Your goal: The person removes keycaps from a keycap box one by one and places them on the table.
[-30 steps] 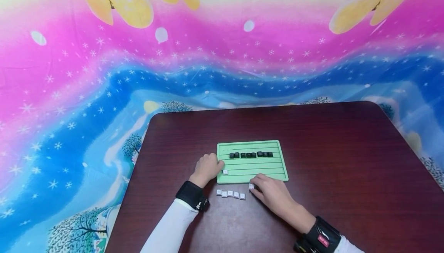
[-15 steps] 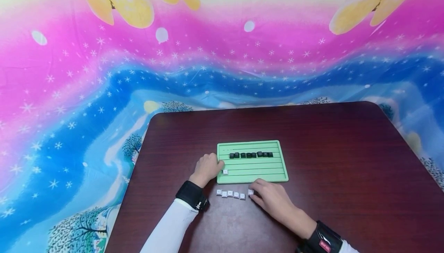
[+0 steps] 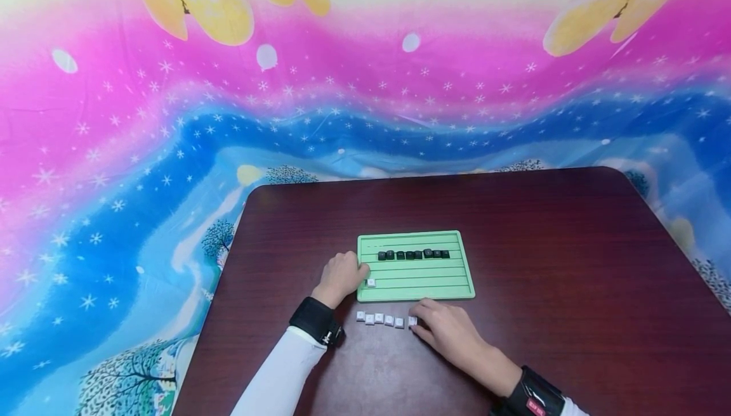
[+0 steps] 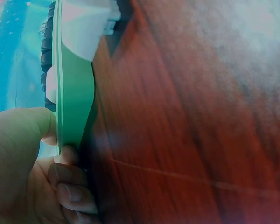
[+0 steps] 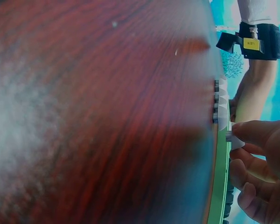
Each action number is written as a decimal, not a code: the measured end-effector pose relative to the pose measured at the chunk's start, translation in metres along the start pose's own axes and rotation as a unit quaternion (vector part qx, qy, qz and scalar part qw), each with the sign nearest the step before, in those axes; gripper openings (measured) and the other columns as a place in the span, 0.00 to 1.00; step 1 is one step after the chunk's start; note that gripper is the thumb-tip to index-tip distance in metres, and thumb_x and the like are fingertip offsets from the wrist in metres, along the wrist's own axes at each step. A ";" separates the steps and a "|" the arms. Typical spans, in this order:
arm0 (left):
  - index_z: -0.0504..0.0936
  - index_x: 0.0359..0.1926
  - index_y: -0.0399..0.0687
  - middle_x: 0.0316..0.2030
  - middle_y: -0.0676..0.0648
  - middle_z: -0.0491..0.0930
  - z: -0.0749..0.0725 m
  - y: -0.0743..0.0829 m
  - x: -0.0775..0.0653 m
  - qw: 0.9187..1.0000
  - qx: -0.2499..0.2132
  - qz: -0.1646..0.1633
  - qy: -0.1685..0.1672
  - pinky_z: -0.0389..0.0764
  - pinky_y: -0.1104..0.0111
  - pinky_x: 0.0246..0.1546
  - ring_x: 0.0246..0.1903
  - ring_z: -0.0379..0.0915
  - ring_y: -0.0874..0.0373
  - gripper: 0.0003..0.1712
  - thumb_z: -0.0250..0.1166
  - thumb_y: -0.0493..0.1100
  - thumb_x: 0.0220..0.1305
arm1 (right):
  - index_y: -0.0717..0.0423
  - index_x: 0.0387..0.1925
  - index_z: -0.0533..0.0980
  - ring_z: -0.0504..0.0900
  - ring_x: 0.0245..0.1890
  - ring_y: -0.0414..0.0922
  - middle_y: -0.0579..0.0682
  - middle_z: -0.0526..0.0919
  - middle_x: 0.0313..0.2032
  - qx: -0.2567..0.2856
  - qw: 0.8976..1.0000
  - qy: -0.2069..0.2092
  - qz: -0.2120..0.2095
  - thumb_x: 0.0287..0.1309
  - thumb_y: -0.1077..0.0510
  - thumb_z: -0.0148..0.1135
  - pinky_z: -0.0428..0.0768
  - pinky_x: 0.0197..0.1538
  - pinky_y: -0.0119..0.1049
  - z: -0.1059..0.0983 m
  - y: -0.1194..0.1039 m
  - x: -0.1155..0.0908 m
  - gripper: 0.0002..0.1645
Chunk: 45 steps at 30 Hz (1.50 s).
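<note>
My left hand (image 3: 339, 279) grips the left edge of a green ridged tray (image 3: 422, 291). In the left wrist view its thumb lies on the tray's rim (image 4: 74, 102) and its fingers curl at the underside. My right hand (image 3: 451, 330) pinches a white keycap (image 3: 412, 321) between thumb and fingertips, just past the right end of a row of several white keycaps (image 3: 379, 318) in front of the tray. The right wrist view shows this pinched keycap (image 5: 237, 141) tilted on its side. One white keycap (image 3: 371, 283) sits in the tray's lower left, by my left thumb.
Several black keycaps (image 3: 409, 255) stand in a line along an upper ridge of the tray. All of this lies on a dark red-brown wooden table (image 3: 548, 245). A patterned cloth (image 3: 365, 86) in pink and blue hangs behind the table's far edge.
My right hand has moved slightly toward me, bringing the pinched keycap from the tray's front edge down level with the white row. My left hand and the tray stay put.
</note>
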State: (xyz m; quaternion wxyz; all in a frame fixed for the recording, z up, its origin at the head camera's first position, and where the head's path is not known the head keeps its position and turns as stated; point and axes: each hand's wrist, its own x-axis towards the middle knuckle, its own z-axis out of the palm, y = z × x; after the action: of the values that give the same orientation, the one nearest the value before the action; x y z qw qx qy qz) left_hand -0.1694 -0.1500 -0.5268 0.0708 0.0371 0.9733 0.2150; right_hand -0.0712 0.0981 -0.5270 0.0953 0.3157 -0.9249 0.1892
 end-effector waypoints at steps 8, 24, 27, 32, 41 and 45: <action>0.58 0.14 0.52 0.15 0.55 0.52 -0.001 0.000 -0.002 1.000 -0.003 0.003 0.002 0.55 0.67 0.17 0.15 0.49 0.59 0.23 0.57 0.44 0.63 | 0.45 0.39 0.83 0.84 0.31 0.37 0.38 0.83 0.35 -0.002 1.000 -0.009 0.000 0.53 0.52 0.75 0.79 0.31 0.34 0.001 0.000 -0.001 0.11; 0.58 0.15 0.52 0.15 0.54 0.52 0.000 0.000 -0.001 1.000 -0.006 -0.002 -0.003 0.56 0.67 0.18 0.15 0.49 0.59 0.23 0.57 0.45 0.63 | 0.47 0.39 0.83 0.84 0.33 0.38 0.40 0.84 0.37 -0.004 1.000 -0.014 -0.001 0.53 0.54 0.74 0.80 0.33 0.35 0.004 0.003 -0.005 0.11; 0.58 0.15 0.52 0.15 0.54 0.52 0.000 0.000 -0.001 1.000 -0.006 -0.002 -0.004 0.55 0.67 0.18 0.15 0.48 0.59 0.22 0.57 0.44 0.63 | 0.47 0.39 0.83 0.84 0.32 0.37 0.40 0.84 0.37 -0.003 1.000 -0.017 -0.001 0.53 0.54 0.74 0.80 0.33 0.35 0.004 0.003 -0.005 0.11; 0.58 0.15 0.52 0.15 0.54 0.52 -0.001 0.000 -0.001 1.000 -0.001 -0.002 -0.005 0.56 0.67 0.18 0.15 0.48 0.59 0.23 0.57 0.45 0.64 | 0.46 0.39 0.83 0.83 0.31 0.37 0.39 0.83 0.36 0.000 1.000 -0.019 0.001 0.53 0.54 0.74 0.79 0.32 0.34 0.006 0.004 -0.004 0.11; 0.58 0.14 0.52 0.15 0.55 0.52 0.000 0.000 -0.001 1.000 0.003 -0.001 -0.005 0.55 0.68 0.17 0.15 0.48 0.60 0.23 0.56 0.44 0.64 | 0.45 0.39 0.83 0.83 0.31 0.37 0.39 0.83 0.36 0.001 1.000 -0.020 0.004 0.53 0.54 0.74 0.79 0.31 0.34 0.008 0.005 -0.002 0.11; 0.59 0.15 0.52 0.15 0.54 0.52 0.000 0.000 0.000 1.000 -0.001 -0.003 -0.005 0.55 0.68 0.17 0.15 0.49 0.59 0.23 0.57 0.45 0.64 | 0.45 0.39 0.83 0.83 0.32 0.37 0.39 0.84 0.36 0.001 1.000 -0.022 0.006 0.53 0.54 0.74 0.79 0.31 0.34 0.007 0.005 -0.002 0.11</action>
State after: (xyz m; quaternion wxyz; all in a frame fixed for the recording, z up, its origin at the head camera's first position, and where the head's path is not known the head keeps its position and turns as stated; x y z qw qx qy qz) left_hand -0.1689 -0.1501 -0.5271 0.0762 0.0353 0.9729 0.2153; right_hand -0.0731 0.0998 -0.5358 0.0737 0.3145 -0.9283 0.1841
